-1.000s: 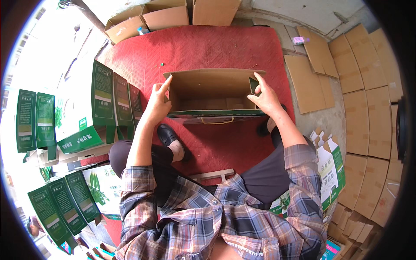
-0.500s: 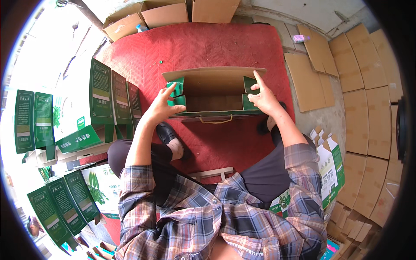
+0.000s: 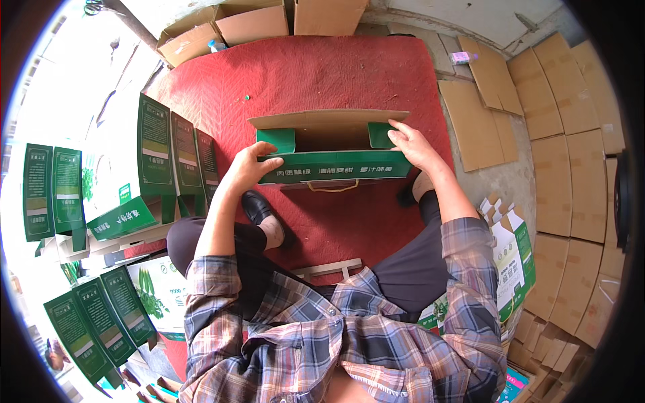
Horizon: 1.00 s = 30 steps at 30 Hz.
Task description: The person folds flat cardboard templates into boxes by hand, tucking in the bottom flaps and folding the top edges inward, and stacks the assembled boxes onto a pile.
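A green printed carton point(image 3: 334, 168) stands on the red mat between my feet, its top partly open. Both its short side flaps are folded inward. The far flap point(image 3: 322, 121) stands up with its brown inner side showing, and the near green flap leans over the opening. My left hand point(image 3: 252, 164) grips the carton's left end, thumb on the near flap and fingers by the left side flap point(image 3: 277, 140). At the other end my right hand point(image 3: 415, 146) holds the corner, fingers on the right side flap point(image 3: 379, 135). A cord handle point(image 3: 334, 186) hangs on the near side.
Several green and white cartons point(image 3: 156, 144) stand at my left, and more point(image 3: 514, 248) stand by my right leg. Brown boxes point(image 3: 252, 23) line the far edge of the red mat point(image 3: 322, 74). Flat cardboard point(image 3: 474, 127) and a pink-labelled bottle point(image 3: 462, 58) lie far right.
The side flaps have gone down inward, and the near flap has risen so its green printed face shows. Both hands have closed in on the carton's ends.
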Available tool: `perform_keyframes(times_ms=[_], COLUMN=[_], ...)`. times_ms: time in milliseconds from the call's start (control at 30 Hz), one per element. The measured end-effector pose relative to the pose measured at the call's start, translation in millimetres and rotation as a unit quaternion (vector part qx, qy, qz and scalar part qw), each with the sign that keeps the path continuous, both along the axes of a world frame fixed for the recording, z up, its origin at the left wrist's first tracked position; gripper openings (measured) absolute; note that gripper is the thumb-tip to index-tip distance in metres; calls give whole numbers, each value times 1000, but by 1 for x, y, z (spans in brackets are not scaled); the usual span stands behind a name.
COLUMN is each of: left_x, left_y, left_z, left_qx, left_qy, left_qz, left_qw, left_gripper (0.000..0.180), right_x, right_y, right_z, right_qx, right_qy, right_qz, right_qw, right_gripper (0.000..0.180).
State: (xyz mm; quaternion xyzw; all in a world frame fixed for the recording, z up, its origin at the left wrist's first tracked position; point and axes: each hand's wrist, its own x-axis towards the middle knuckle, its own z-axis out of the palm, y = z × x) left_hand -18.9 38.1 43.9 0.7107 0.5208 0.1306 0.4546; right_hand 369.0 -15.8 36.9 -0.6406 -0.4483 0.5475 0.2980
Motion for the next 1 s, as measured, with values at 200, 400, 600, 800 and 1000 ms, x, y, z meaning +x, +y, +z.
perform_keyframes(times_ms=[200,400,600,800,1000], left_x=[11,24,38,36,37], left_y=[-7,-14,-35,-33,-31], left_z=[-25,-35,-23,-30,-30], left_qx=[238,358,314,332,299], left_qy=[129,188,207,237,224], left_qz=[39,-88,-123,-118,-117], left_qw=[962,910,918,906,920], left_gripper=[42,49,82,82,78], right_x=[-14,-39,-40,-45,-45], right_y=[-21,-42,-43,-38,-37], right_z=[11,11,-14,-16,-18], right_qx=[192,215,184,191,187], right_qy=[-465,-496,-536,-526,-522], right_qz=[103,196,224,215,212], right_qw=[858,819,793,801,805], right_gripper=[48,80,86,75,71])
